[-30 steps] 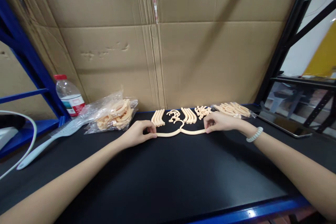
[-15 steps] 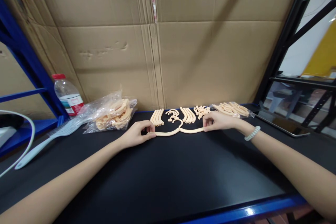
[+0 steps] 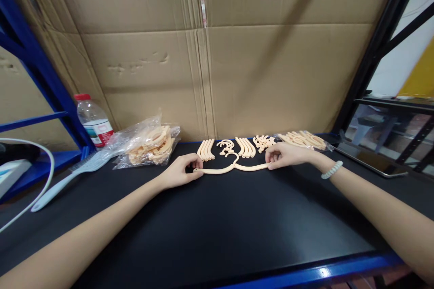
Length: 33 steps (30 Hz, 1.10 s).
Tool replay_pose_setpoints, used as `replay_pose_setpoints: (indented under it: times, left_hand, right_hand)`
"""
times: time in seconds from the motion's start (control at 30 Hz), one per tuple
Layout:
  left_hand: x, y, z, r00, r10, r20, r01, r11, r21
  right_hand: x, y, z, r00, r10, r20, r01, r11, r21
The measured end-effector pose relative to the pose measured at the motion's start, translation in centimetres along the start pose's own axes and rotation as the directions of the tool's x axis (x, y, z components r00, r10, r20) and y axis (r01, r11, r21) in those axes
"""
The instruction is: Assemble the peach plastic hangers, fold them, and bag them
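A cream clothes hanger [image 3: 219, 171], with two curved arms and a hook, lies just above the black table with its hook pointing to the back. My left hand [image 3: 181, 170] pinches the tip of its left arm between thumb and fingers. On the other end, my right hand [image 3: 283, 156] has its fingers closed round the right tip. Behind the hanger sit a row of loose hanger arms [image 3: 205, 150], a few loose hooks [image 3: 225, 146], a second row of arms [image 3: 245, 147] and a heap of small parts [image 3: 263, 142].
A plastic bag of cream parts [image 3: 152, 146] lies at the left, beside a pale blue brush [image 3: 84, 167] and a red-capped bottle [image 3: 93, 119]. Another bag [image 3: 303, 140] and a dark tray-like object [image 3: 369, 160] are at the right. Cardboard [image 3: 152, 67] walls the back.
The view has shifted slightly, so everything sits a little further right. Both hands keep their hold on the hanger, which shows no clear change.
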<state>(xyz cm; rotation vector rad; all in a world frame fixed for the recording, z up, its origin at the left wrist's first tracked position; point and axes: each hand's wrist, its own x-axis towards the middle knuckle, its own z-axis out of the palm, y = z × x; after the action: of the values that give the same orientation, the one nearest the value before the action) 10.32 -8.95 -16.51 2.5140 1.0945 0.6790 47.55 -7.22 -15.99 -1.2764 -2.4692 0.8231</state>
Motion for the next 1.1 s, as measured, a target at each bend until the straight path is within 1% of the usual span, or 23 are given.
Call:
replay_pose_setpoints:
  times: [0.23,0.43,0.8,0.93,1.1]
  left_hand:
    - [0.0,-0.3,-0.1,1.0,-0.008,-0.001,0.008,1.0,-0.023]
    - [0.0,-0.6,-0.2,1.0,-0.016,0.005,0.016,0.999,-0.037]
    - [0.1,-0.6,-0.2,1.0,-0.026,0.013,0.027,0.997,-0.067]
    - [0.1,-0.9,-0.2,0.999,-0.048,0.014,0.05,0.994,-0.1]
    - [0.2,-1.3,-0.2,0.993,-0.115,-0.011,0.111,0.981,-0.161]
  right_hand:
    - [-0.1,-0.1,-0.1,1.0,0.004,0.0,-0.004,1.0,0.005]
    - [-0.1,0.1,-0.2,1.0,0.001,-0.001,-0.001,0.999,0.041]
    - [0.0,0.7,-0.3,1.0,-0.017,0.001,0.017,1.0,0.009]
    - [-0.1,0.5,-0.3,1.0,-0.005,0.006,0.004,0.999,0.038]
    - [0.0,0.7,-0.4,1.0,0.021,-0.005,-0.021,0.998,0.067]
